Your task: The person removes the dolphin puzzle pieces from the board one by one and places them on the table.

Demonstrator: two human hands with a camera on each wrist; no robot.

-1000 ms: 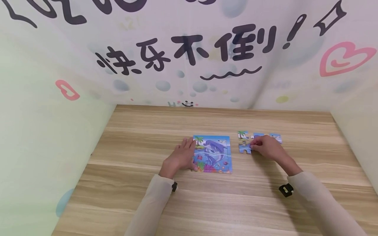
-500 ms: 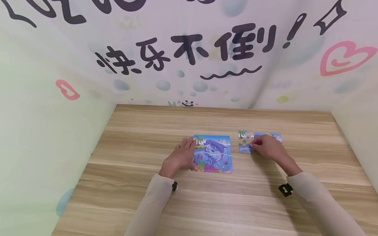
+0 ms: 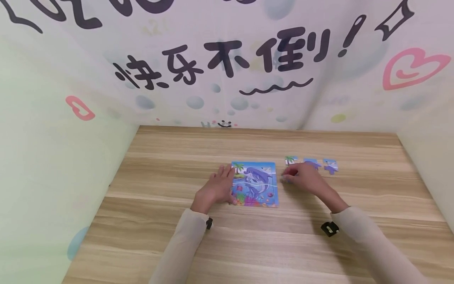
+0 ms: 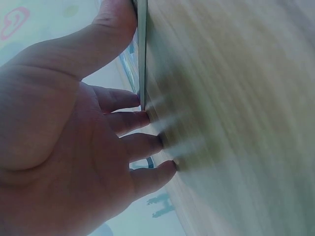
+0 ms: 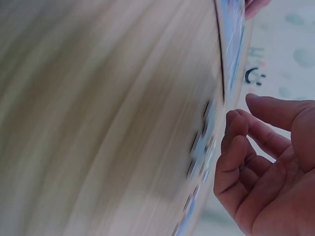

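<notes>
A square dolphin puzzle board (image 3: 259,183) lies flat on the wooden table. My left hand (image 3: 214,189) rests along its left edge, fingers nearly straight, with the thumb (image 4: 118,19) against the board's side in the left wrist view. Right of the board, my right hand (image 3: 305,179) hovers with loosely bent fingers; the right wrist view shows thumb and index apart and nothing seen between them. Behind it lie a palm-tree puzzle piece (image 3: 291,160), a dolphin piece (image 3: 312,163) and a separate piece (image 3: 330,166). The hand mostly covers the lower-left piece in the head view.
The wood-grain table (image 3: 227,244) runs back to a white printed curtain (image 3: 191,102) with black lettering. Similar pale sheets close off the left and right sides. A black wrist strap (image 3: 330,228) shows at the right cuff.
My right hand has shifted left, from the joined pieces' right side to their left, uncovering the dolphin piece and the rightmost piece. My left hand stays at the board.
</notes>
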